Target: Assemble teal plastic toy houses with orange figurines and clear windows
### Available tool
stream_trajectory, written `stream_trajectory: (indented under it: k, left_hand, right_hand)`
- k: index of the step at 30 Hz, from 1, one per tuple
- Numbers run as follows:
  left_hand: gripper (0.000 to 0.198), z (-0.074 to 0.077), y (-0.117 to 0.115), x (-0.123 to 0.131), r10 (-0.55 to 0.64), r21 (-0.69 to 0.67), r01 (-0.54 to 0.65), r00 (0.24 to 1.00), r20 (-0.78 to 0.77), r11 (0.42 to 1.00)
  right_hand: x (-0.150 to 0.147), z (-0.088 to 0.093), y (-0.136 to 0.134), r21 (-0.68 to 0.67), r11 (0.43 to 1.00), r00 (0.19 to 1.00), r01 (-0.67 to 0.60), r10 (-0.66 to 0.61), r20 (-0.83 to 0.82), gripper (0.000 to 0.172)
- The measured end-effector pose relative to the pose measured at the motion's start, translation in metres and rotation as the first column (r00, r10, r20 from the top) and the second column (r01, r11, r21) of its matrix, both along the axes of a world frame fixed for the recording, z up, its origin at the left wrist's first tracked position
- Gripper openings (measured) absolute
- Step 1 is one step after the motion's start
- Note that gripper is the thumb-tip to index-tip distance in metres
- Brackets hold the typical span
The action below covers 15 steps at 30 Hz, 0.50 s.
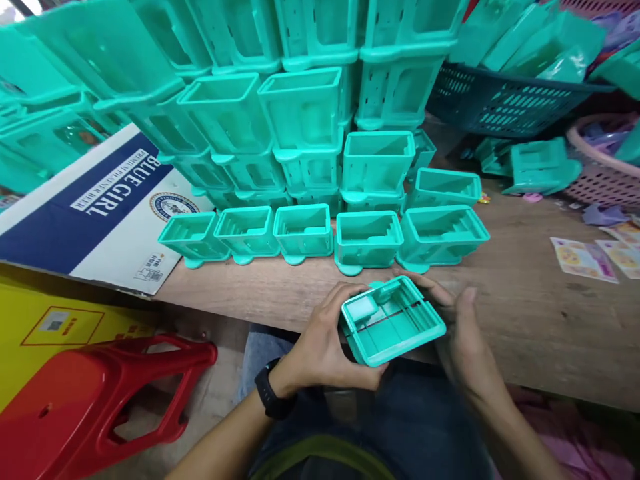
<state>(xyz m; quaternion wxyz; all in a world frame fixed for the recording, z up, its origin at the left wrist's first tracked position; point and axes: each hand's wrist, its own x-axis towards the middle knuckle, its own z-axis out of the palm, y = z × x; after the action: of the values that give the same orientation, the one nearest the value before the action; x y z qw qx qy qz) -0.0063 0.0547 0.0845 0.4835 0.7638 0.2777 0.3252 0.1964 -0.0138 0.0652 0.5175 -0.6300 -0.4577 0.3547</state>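
A teal plastic box (395, 323), its open side facing up toward me, is tilted just off the table's front edge. My left hand (333, 347) grips it from the left, thumb along the near side and fingers round the far left corner. Inside the box, a pale block-shaped part and thin dark lines across the floor show. On the right, my right hand (463, 333) has its thumb raised apart and its fingers stretched out by the box's far right corner; whether they touch it I cannot tell. Beyond stands a row of similar teal boxes (369, 233).
Tall stacks of teal boxes (305, 113) rise behind the row. A Blue Girl carton (95, 207) stands left, above a red stool (65, 407). At right are a dark basket (510, 100), a pink basket (603, 167) and printed cards (583, 259) on the wooden table (520, 300).
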Motion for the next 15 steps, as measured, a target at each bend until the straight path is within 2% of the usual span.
stream_trajectory:
  k: [2,4,8,12,13,15]
  left_hand:
    - [0.083,-0.002,-0.005,0.003,0.011,-0.028,-0.011,1.000,0.020,1.000]
    - [0.082,-0.004,-0.010,0.006,0.038,-0.058,-0.035,0.998,0.043,0.998]
    - [0.076,-0.010,-0.015,0.013,0.125,-0.048,-0.123,0.990,0.059,0.991]
    - [0.071,-0.011,-0.014,0.013,0.123,-0.051,-0.121,0.991,0.043,0.991]
    - [0.070,-0.012,-0.013,0.013,0.118,-0.056,-0.115,0.992,0.041,0.992]
    - [0.071,-0.012,-0.012,0.011,0.110,-0.066,-0.107,0.993,0.038,0.992]
  right_hand:
    - [-0.018,0.000,0.009,-0.002,0.998,0.965,0.069,-0.067,-0.253,0.077]
    - [-0.031,0.005,0.016,-0.006,0.989,0.910,0.147,-0.138,-0.391,0.071]
    - [-0.042,0.013,0.020,0.003,0.968,0.881,0.251,-0.227,-0.415,0.060]
    - [-0.040,0.013,0.020,-0.005,0.947,0.879,0.321,-0.300,-0.370,0.058]
    - [-0.038,0.013,0.020,-0.017,0.954,0.887,0.300,-0.286,-0.364,0.057]
    - [-0.032,0.014,0.018,-0.053,0.982,0.918,0.180,-0.187,-0.351,0.055]
